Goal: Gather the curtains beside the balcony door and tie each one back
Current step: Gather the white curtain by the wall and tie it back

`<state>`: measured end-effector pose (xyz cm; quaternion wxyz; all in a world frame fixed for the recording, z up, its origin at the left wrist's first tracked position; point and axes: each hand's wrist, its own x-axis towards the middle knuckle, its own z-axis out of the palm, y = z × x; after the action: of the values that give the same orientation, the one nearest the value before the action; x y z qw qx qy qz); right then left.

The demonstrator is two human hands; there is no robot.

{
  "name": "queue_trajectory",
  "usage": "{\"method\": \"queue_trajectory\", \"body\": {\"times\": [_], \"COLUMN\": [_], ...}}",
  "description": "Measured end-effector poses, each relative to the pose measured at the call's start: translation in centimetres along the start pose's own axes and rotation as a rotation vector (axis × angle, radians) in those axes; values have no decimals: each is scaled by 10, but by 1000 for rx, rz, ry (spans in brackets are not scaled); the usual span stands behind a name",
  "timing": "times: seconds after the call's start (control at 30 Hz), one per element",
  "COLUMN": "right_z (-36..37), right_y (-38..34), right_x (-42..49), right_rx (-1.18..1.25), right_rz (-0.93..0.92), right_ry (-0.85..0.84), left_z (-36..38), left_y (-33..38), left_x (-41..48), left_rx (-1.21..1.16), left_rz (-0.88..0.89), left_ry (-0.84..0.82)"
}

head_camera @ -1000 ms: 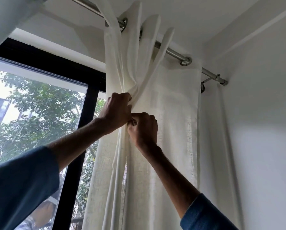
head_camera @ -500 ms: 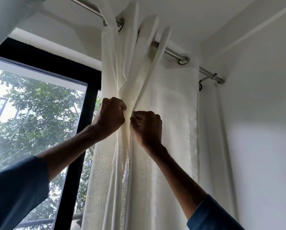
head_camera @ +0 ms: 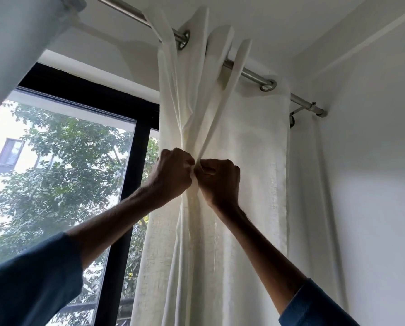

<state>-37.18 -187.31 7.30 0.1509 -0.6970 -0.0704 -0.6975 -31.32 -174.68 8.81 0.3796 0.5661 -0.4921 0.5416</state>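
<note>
Both hands have drawn together: left hand (head_camera: 173,177) and right hand (head_camera: 220,182) meet knuckle to knuckle, curled fingers pinching a fold of the white curtain (head_camera: 255,161), whose bunched pleats fan toward twelve o'clock. Gathering looks done and tying begun; the next move probably calls for cinching tight without losing pleats.

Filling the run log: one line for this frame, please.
phase: gathering | left hand: grips curtain folds | right hand: pinches same folds | tie-back: none visible
</note>
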Motion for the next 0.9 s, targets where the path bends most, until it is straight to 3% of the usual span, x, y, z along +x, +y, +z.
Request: {"method": "queue_trajectory", "body": {"times": [0.2,0.3,0.5,0.63,0.77,0.8,0.9], "right_z": [0,1,-1,-8,-28,-36,-61], "right_y": [4,1,-1,3,22,30,65], "right_x": [-5,-7,-10,-19,-8,-4,13], "right_rx": [29,-1,-29,74,148,120,-79], "right_rz": [-4,-28,-78,-104,52,82,221], "right_ry": [-11,-24,24,-71,-273,-205,211], "left_z": [0,2,5,2,8,8,9], "left_y": [4,13,20,25,22,21,17], "left_x": [5,14,29,34,29,27,24], "left_rx": [-41,-50,91,150,216,222,228], "left_rz": [-94,-270,-395,-364,-246,-215,-170], "left_ry": [-27,9,-20,-101,-106,-100,-71]}}
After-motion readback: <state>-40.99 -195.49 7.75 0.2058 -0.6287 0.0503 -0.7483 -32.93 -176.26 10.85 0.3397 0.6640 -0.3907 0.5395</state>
